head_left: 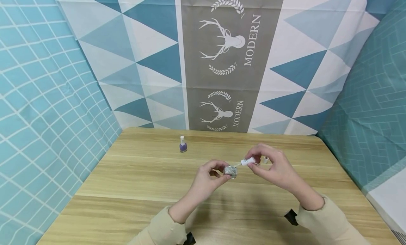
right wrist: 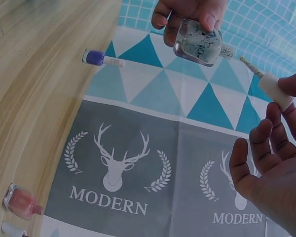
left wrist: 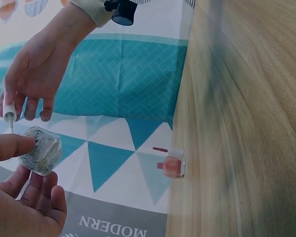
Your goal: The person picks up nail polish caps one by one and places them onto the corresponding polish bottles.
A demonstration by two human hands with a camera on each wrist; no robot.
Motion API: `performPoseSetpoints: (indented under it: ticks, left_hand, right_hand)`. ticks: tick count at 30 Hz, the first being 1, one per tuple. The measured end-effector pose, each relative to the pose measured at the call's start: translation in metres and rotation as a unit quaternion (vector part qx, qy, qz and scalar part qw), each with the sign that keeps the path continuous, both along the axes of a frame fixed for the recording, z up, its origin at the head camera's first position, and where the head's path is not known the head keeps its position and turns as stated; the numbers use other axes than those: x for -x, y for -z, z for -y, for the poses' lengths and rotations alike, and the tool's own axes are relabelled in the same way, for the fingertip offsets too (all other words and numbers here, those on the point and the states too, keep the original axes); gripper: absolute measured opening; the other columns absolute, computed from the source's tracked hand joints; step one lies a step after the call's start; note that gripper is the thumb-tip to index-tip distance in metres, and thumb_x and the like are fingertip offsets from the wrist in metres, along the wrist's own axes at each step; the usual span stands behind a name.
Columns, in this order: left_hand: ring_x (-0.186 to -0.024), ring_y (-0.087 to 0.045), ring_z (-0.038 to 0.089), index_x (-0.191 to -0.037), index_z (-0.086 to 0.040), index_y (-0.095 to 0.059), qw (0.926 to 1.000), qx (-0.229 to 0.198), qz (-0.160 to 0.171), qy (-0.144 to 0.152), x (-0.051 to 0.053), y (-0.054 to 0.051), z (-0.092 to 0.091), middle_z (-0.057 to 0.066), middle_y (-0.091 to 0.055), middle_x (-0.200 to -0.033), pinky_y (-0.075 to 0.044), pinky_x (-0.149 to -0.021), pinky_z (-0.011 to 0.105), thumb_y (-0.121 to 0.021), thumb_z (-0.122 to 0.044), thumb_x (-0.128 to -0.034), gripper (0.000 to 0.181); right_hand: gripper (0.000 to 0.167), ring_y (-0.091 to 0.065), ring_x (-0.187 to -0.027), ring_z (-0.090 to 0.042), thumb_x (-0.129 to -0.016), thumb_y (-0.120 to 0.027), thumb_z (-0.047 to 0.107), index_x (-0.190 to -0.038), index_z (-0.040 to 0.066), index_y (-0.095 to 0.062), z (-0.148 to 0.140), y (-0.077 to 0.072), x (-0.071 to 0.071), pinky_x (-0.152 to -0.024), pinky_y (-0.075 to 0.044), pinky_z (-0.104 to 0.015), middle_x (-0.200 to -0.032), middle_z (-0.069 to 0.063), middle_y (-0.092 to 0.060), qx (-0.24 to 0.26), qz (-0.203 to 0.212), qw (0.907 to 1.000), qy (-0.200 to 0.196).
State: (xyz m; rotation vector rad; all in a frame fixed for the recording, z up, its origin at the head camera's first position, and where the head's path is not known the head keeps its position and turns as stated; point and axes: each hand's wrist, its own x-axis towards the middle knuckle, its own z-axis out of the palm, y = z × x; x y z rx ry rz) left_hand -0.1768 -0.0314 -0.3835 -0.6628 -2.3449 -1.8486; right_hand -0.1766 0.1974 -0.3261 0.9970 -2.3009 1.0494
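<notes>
Between thumb and fingers, my left hand (head_left: 206, 179) grips a clear nail polish bottle (right wrist: 200, 43) with pale, dark-flecked glitter inside. The bottle is tilted, its open neck toward my right hand (head_left: 274, 167). That hand pinches the white cap (right wrist: 276, 91), whose brush (right wrist: 250, 65) is coated with flecked polish. In the right wrist view the brush tip is just outside the neck, with a small gap between them. Both hands are above the wooden table.
A purple nail polish bottle (head_left: 183, 147) with a white cap stands at the table's back left. On the right, an uncapped pink nail polish bottle (left wrist: 172, 167) stands beside its white cap (left wrist: 175, 152). Patterned cloth (head_left: 222, 79) hangs behind the table (head_left: 142, 181).
</notes>
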Motion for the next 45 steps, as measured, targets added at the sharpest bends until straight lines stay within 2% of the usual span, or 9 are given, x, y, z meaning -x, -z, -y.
performPoseSetpoints:
  ticks: [9,16,18,22,27,33,36,40,45]
  left_hand:
    - [-0.092,-0.059,0.017,-0.104,-0.01,-0.068,0.9999,0.006,0.008,0.003,-0.003,-0.003,-0.001,0.001,-0.065,-0.098,-0.051,-0.074,0.026,-0.074,-0.007,-0.0798,0.025]
    - [-0.092,-0.059,0.023,-0.105,0.0,-0.066,0.9998,0.015,0.01,0.012,-0.019,-0.03,-0.001,0.01,-0.065,-0.099,-0.052,-0.076,0.031,-0.07,0.001,-0.0803,0.025]
    - [-0.092,-0.059,0.024,-0.104,0.001,-0.066,0.9997,0.016,0.009,0.015,-0.023,-0.036,-0.001,0.011,-0.065,-0.098,-0.052,-0.076,0.032,-0.069,0.002,-0.0805,0.024]
    - [-0.092,-0.06,0.026,-0.104,0.002,-0.065,0.9998,0.014,0.007,0.015,-0.027,-0.041,-0.002,0.012,-0.065,-0.098,-0.052,-0.076,0.033,-0.069,0.002,-0.0804,0.023]
    - [-0.091,-0.059,0.024,-0.103,0.0,-0.066,0.9999,0.007,0.002,0.015,-0.027,-0.039,-0.003,0.01,-0.065,-0.098,-0.052,-0.075,0.03,-0.07,0.0,-0.0805,0.023]
    - [-0.092,-0.059,0.025,-0.104,0.001,-0.066,0.9997,0.01,0.009,0.02,-0.027,-0.04,-0.003,0.012,-0.065,-0.098,-0.052,-0.077,0.036,-0.069,0.002,-0.0802,0.024]
    - [-0.092,-0.059,0.025,-0.104,0.0,-0.066,0.9997,0.011,0.008,0.023,-0.022,-0.032,-0.003,0.01,-0.065,-0.098,-0.053,-0.077,0.036,-0.07,0.0,-0.0803,0.024]
    - [-0.092,-0.059,0.019,-0.106,-0.006,-0.067,0.9996,0.007,0.011,0.025,-0.01,-0.013,-0.005,0.005,-0.065,-0.099,-0.052,-0.075,0.03,-0.072,-0.006,-0.0806,0.026]
    - [-0.089,-0.059,0.014,-0.107,-0.009,-0.067,0.9994,-0.003,0.019,0.03,-0.005,-0.004,-0.005,0.004,-0.066,-0.098,-0.05,-0.074,0.024,-0.073,-0.01,-0.0804,0.028]
  right_hand:
    - [0.031,-0.05,-0.073,-0.008,-0.073,-0.076,-0.003,-0.094,0.017,-0.065,0.005,-0.005,-0.004,-0.062,-0.041,-0.019,-0.086,0.008,-0.06,-0.009,-0.006,0.9999,0.008]
    - [0.026,-0.049,-0.069,-0.01,-0.072,-0.073,-0.009,-0.089,0.008,-0.065,0.017,-0.027,-0.021,-0.061,-0.042,-0.019,-0.08,0.002,-0.06,-0.012,-0.009,0.9999,-0.001]
    - [0.026,-0.049,-0.069,-0.013,-0.072,-0.073,-0.009,-0.089,0.008,-0.065,0.017,-0.026,-0.021,-0.061,-0.042,-0.02,-0.08,0.002,-0.059,-0.011,-0.007,0.9999,-0.004]
    - [0.027,-0.049,-0.069,-0.015,-0.073,-0.074,-0.006,-0.092,0.011,-0.066,0.012,-0.012,-0.01,-0.061,-0.042,-0.02,-0.081,0.004,-0.059,-0.01,-0.002,0.9999,-0.01]
    - [0.029,-0.049,-0.07,-0.011,-0.075,-0.075,0.0,-0.096,0.018,-0.066,0.008,0.002,0.001,-0.062,-0.042,-0.019,-0.083,0.009,-0.059,-0.015,-0.003,0.9996,-0.022]
    - [0.026,-0.05,-0.072,-0.009,-0.08,-0.073,0.006,-0.098,0.022,-0.066,0.008,0.002,0.002,-0.063,-0.043,-0.02,-0.085,0.014,-0.057,-0.022,0.008,0.9992,-0.032]
    - [0.024,-0.05,-0.072,-0.009,-0.08,-0.073,0.008,-0.099,0.02,-0.066,0.009,0.001,0.001,-0.063,-0.044,-0.02,-0.086,0.015,-0.057,-0.028,0.016,0.9991,-0.029]
    - [0.025,-0.05,-0.073,-0.008,-0.08,-0.073,0.009,-0.1,0.022,-0.065,0.01,0.002,0.001,-0.063,-0.044,-0.021,-0.087,0.015,-0.058,-0.032,0.03,0.9987,-0.028]
    - [0.027,-0.051,-0.073,-0.006,-0.081,-0.071,0.007,-0.102,0.023,-0.066,0.011,0.005,0.004,-0.063,-0.045,-0.023,-0.087,0.012,-0.06,-0.022,0.038,0.9983,-0.038]
